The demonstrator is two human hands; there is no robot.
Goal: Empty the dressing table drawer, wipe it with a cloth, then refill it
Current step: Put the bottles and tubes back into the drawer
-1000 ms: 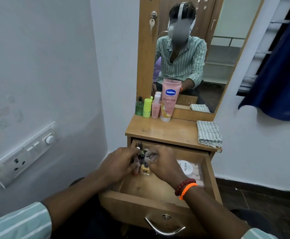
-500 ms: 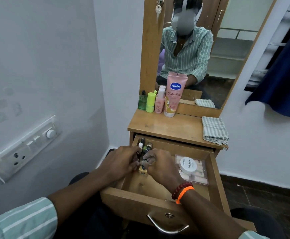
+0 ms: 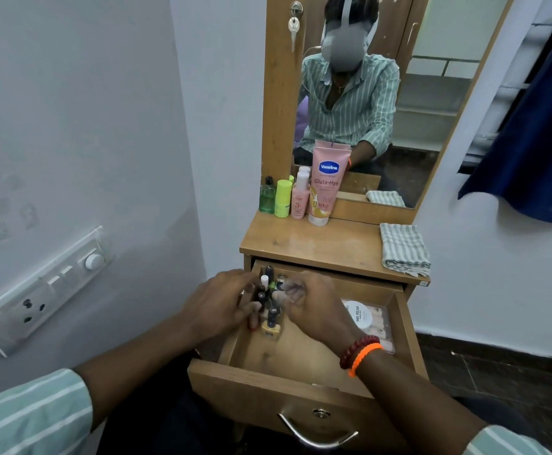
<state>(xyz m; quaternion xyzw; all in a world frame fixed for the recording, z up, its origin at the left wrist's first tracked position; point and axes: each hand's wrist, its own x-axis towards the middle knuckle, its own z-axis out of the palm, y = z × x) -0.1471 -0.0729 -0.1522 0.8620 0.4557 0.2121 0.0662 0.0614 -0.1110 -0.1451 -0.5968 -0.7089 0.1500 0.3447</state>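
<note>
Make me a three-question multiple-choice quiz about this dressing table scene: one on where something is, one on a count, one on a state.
1. Where does the folded striped cloth lie?
A. In the drawer
B. On the tabletop's right edge
C. On the floor

2. How many containers stand before the mirror?
A. Two
B. Four
C. Six

3. The drawer is:
A. Pulled open
B. Closed
C. Removed

Answers: 1 B, it rests on the tabletop; 2 B, green bottle, lime tube, pink bottle, Vaseline tube; 3 A, both hands reach inside.

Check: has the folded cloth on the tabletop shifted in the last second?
No. The cloth lies at the tabletop's right front corner, overhanging the edge as before; only the camera moved.
</note>
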